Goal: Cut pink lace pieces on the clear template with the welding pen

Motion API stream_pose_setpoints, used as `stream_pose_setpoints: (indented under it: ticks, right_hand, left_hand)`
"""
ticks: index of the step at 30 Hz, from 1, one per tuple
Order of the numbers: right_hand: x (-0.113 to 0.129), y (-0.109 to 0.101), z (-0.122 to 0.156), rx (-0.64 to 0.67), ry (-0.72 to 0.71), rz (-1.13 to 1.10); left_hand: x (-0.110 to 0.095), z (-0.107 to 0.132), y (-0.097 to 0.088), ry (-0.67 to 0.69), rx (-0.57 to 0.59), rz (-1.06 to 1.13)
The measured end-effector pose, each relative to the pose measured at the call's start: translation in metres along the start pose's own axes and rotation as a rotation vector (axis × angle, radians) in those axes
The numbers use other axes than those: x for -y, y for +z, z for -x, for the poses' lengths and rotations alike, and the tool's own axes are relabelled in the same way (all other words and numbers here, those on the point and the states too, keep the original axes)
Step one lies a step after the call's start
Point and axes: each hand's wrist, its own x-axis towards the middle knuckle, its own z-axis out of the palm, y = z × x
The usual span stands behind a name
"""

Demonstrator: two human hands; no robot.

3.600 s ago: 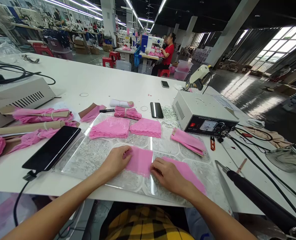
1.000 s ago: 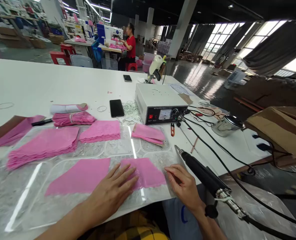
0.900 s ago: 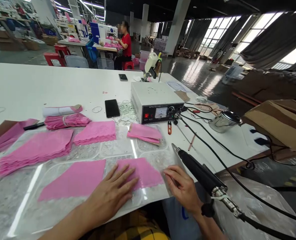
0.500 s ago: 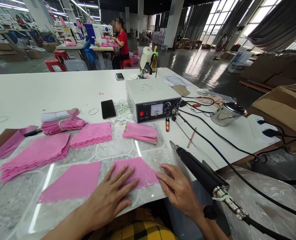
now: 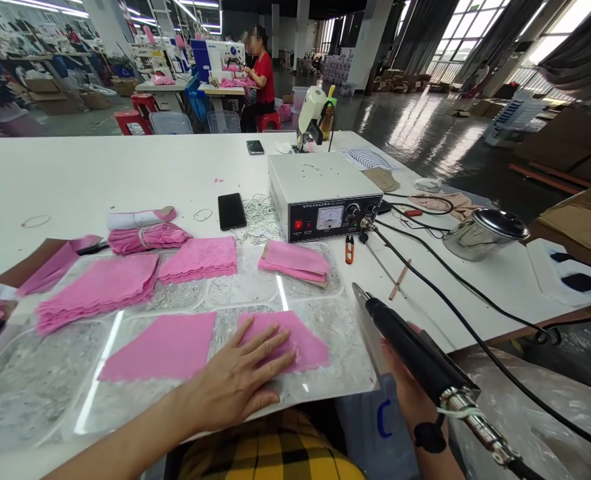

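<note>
My left hand (image 5: 249, 363) lies flat with fingers spread on a pink fabric piece (image 5: 308, 343), over a clear plate. To the left, a second pink fabric piece (image 5: 162, 347) of similar angled shape lies flat. My right hand (image 5: 411, 383) is at the table's right edge, largely behind a black handpiece (image 5: 410, 343) with a pointed metal tip. Most of its fingers are hidden, so I cannot tell whether it grips the handpiece. Thick black cable runs from the handpiece's rear. Behind the work stands a white control box (image 5: 332, 190) with a dial and meter.
Stacks of pink fabric (image 5: 100, 287) and a folded pink bundle (image 5: 295, 261) lie further back. Near them are a black phone (image 5: 232, 211), tangled thread (image 5: 261, 217), orange snips (image 5: 349, 250) and a metal canister (image 5: 485, 235). Cables cross the right side. A person in red sits at a sewing machine.
My right hand has left the fabric's right corner and moved right, behind the black handpiece. My left hand stays flat on the fabric. The whole view has shifted slightly.
</note>
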Motion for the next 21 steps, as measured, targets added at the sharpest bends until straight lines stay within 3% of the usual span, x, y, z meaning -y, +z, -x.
stream_pose_setpoints:
  ticks: [3,7,13,17,21]
  right_hand:
    - [0.009,0.009,-0.005,-0.116,0.022,0.032]
    - [0.019,0.021,-0.008,-0.117,-0.011,0.012]
    - [0.008,0.024,-0.013,-0.284,0.093,-0.146]
    - [0.003,0.034,-0.035,-0.462,0.059,-0.338]
    - [0.006,0.038,-0.064,-0.511,-0.026,-0.457]
  left_hand:
    - [0.002,-0.011,-0.001,0.029,0.040,0.060]
    - [0.005,-0.019,0.002,0.065,0.053,0.106]
    - [0.008,-0.018,0.005,0.086,0.045,0.143]
    - [0.010,-0.019,0.006,0.089,0.042,0.182]
    - [0.010,-0.019,0.007,0.092,0.033,0.177]
